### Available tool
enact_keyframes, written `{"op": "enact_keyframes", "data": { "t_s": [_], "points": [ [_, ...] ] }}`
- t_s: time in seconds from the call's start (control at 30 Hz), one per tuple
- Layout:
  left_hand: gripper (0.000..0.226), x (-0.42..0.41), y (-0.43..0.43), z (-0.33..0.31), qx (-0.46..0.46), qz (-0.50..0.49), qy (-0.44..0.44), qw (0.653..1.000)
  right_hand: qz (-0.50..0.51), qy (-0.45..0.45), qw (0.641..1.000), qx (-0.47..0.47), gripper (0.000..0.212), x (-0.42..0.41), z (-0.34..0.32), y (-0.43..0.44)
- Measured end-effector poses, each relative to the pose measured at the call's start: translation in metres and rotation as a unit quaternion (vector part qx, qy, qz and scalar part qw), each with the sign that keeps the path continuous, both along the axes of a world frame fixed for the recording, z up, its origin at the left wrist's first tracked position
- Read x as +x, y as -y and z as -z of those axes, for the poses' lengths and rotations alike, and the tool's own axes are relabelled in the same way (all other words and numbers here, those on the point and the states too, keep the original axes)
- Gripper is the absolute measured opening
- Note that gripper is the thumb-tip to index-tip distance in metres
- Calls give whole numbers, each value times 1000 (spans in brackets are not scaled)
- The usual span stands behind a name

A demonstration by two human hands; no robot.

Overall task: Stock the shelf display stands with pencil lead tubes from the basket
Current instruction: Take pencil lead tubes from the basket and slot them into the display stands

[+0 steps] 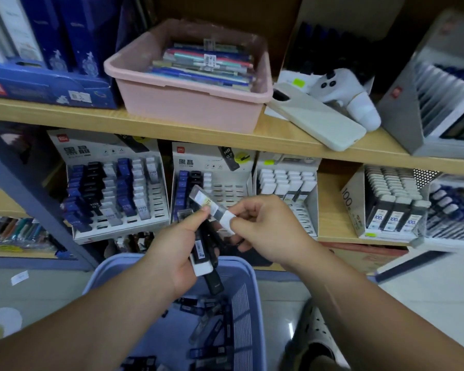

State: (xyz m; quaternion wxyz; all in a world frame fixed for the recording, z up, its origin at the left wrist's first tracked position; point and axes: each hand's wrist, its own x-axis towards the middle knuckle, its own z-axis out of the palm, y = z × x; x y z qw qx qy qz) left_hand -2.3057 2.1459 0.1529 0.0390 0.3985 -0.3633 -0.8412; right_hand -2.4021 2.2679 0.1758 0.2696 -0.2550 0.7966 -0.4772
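The step in hand looks like drawing one tube (209,204) out of a handful and seating it in a stand. To do it well, the person should pull the tube free along its own length so the others do not spill, then turn it cap-up and slide it into one of the bare slots of the middle stand (232,190), at 12 o'clock from the hands.

The right hand (265,223) pinches the tube's white cap between thumb and forefinger, the other fingers loosely curled. The left hand (176,246) is clenched round a bundle (202,257) of dark tubes, its thumb pressing on the single tube. More tubes lie in the blue basket (248,282) at 6 o'clock, directly beneath both hands.
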Motion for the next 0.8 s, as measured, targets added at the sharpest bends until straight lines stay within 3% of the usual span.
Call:
{"op": "enact_keyframes", "data": {
  "t_s": [0.2,0.47,0.63,0.8],
  "points": [
    [28,-1,-5,2,13,15,-1,1000,159,2,986,-41,7,-52,-4,-40],
    [30,-4,-11,6,-3,28,3,1000,278,-68,958,10,5,-102,22,-86],
    [28,-6,-15,7,-5,31,7,999,241,-215,945,47,17,-123,37,-85],
    [31,-8,-10,11,-15,18,13,1000,166,-282,944,51,23,-125,45,-81]
  ]
}}
